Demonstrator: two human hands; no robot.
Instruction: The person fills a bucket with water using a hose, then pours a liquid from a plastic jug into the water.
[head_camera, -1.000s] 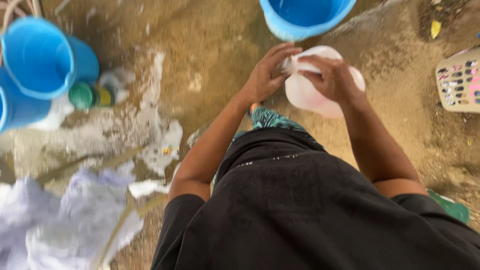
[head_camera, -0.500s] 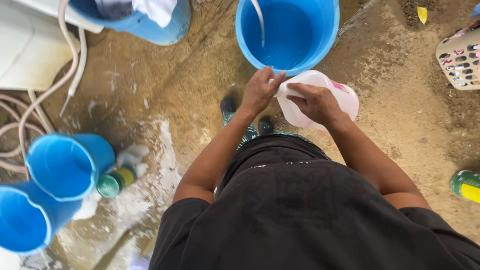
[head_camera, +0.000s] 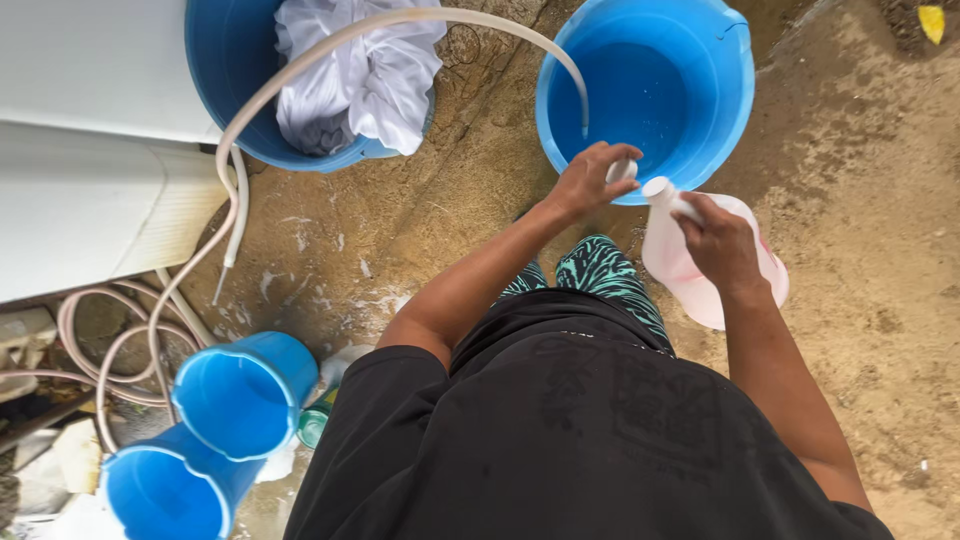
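Overhead, we see a white appliance (head_camera: 90, 150), cut off at left, then a bucket (head_camera: 648, 85) of water with a hose (head_camera: 420, 20) hanging into it. Just beside its near rim, our right hand (head_camera: 722, 242) grips a pale pink jug (head_camera: 705, 265), partly hiding it. Our left hand (head_camera: 592, 180) pinches a small white cap (head_camera: 622, 170), mostly hidden by the fingers.
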